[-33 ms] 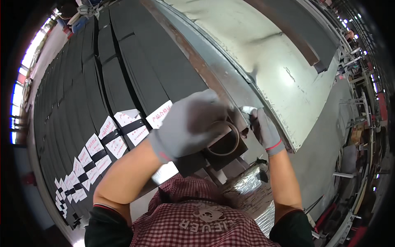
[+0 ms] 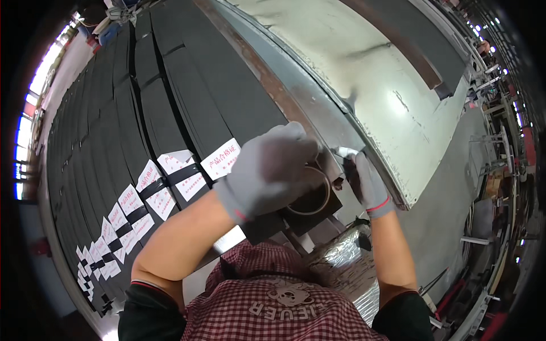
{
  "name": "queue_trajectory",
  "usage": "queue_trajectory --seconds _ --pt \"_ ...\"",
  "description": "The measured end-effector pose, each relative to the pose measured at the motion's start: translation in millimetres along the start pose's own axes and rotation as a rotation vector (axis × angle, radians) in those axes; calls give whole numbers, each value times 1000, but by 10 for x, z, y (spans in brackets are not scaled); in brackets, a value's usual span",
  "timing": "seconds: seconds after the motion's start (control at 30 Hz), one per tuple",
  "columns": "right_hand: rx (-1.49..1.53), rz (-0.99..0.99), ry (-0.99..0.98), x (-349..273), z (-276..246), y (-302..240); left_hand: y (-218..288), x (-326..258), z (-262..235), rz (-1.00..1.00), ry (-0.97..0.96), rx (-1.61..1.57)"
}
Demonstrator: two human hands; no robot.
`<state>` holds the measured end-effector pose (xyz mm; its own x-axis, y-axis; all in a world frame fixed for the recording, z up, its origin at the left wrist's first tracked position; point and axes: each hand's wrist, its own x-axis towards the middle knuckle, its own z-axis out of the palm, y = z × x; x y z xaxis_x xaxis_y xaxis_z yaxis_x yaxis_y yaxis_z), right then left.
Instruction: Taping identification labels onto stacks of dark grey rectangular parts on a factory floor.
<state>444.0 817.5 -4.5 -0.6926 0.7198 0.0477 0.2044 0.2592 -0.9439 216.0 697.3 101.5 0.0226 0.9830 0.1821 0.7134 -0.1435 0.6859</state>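
My left hand [image 2: 270, 167], in a grey glove with a dark palm, is raised above the near end of a dark strip stack [image 2: 250, 224]. Its fingers are curled and partly blurred against a ring-shaped roll of tape [image 2: 328, 194], whose upper rim they cover. Just right of the roll, my right hand [image 2: 367, 181], gloved in grey with a red cuff line, is closed, thumb pointing left. What lies between its fingers is hidden. Black bands [image 2: 136, 215] cross the strip bundles on the left, with white labels [image 2: 131, 202] tucked under them.
Long dark strips [image 2: 187, 96] fill the left side. A rusty brown edge [image 2: 267, 79] runs beside them. A pale, scuffed metal sheet [image 2: 392, 113] spreads at the right, with another dark piece [image 2: 421, 62] on it. Silvery foil wrapping [image 2: 344, 253] lies near my body.
My left wrist has shifted slightly to the right, while its fingers stay by the roll. The right hand has hardly moved.
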Motion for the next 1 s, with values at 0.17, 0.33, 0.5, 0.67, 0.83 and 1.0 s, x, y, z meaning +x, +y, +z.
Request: queue_trajectory --seconds 0.17,0.33,0.5,0.67,0.83,1.0 --pt "696 550 313 -518 377 59 -302 4 326 -124 -103 158" --pt "1048 753 -46 -806 556 33 -451 -48 188 233 -238 42" --pt "763 621 72 -672 739 -207 -659 -571 147 151 -208 -70" --pt "468 519 41 -553 796 74 -658 -505 278 191 -243 -83" --pt "447 800 -180 -497 479 -287 -674 -548 326 127 -171 -165" --pt "49 561 -327 -221 582 -261 -711 -466 247 239 -212 -91"
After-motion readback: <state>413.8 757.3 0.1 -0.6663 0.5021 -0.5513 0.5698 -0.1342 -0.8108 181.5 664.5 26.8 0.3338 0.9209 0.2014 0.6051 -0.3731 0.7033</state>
